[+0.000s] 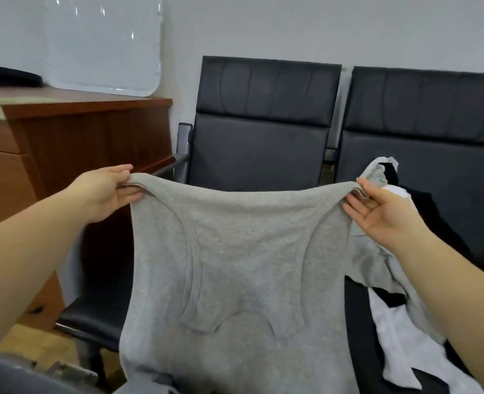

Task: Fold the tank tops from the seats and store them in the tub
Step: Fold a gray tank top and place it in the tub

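Grey tank top (235, 268) held up in the air in front of the left black seat (260, 155), stretched flat. Left hand (104, 194) pinches one top corner, right hand (383, 211) the other, spare fingers loose. More tops (400, 331) heaped on the right seat. Risk: light pinches could slip and the fold go crooked. Lower hem hangs near something dark and blurred at the near left, could catch. Wooden cabinet (93, 143) crowds the left; open room straight ahead. Tub not in sight.
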Demonstrator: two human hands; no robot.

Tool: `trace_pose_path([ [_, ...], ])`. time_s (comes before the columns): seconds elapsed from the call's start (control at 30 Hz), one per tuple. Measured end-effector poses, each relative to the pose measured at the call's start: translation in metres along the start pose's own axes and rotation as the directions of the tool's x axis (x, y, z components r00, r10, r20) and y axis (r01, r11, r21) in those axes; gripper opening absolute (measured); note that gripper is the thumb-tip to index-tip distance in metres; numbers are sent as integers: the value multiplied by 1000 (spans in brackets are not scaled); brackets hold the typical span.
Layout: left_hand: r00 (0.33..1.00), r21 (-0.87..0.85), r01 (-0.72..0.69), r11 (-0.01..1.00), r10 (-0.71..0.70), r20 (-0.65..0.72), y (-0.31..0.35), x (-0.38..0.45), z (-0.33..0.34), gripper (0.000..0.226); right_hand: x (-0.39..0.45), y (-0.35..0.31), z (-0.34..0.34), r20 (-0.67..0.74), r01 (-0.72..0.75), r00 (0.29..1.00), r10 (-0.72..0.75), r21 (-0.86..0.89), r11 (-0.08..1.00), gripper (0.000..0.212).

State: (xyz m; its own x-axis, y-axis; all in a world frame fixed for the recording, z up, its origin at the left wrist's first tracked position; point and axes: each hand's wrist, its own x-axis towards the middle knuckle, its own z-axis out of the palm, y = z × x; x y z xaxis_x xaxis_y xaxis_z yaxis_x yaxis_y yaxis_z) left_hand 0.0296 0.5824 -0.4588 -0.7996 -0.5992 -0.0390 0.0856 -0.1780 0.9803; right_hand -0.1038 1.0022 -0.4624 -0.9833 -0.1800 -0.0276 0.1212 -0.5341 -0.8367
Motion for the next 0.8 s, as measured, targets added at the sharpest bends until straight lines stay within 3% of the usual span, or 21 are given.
trace_pose_path([
  [0.07, 1000, -2, 1, 1000, -1, -1, -5, 15, 1, 38, 19, 10, 3, -4, -18, 1000, 17, -73, 997, 18],
  [0.17, 999, -47, -6, 999, 4, -32, -13, 43, -2, 40, 46, 21, 10, -11, -26, 1000, 25, -106, 994, 42],
  [0.57, 995, -193, -24, 981, 6, -97, -44, 124, 2, 41, 109, 52, 33, -180, -50, 983, 30, -108, 993, 25],
  [0.8, 996, -24, 51, 998, -53, -76, -65, 93, -17, 36, 88, 76, 8, -205, -119, 975, 86, -157, 980, 28],
])
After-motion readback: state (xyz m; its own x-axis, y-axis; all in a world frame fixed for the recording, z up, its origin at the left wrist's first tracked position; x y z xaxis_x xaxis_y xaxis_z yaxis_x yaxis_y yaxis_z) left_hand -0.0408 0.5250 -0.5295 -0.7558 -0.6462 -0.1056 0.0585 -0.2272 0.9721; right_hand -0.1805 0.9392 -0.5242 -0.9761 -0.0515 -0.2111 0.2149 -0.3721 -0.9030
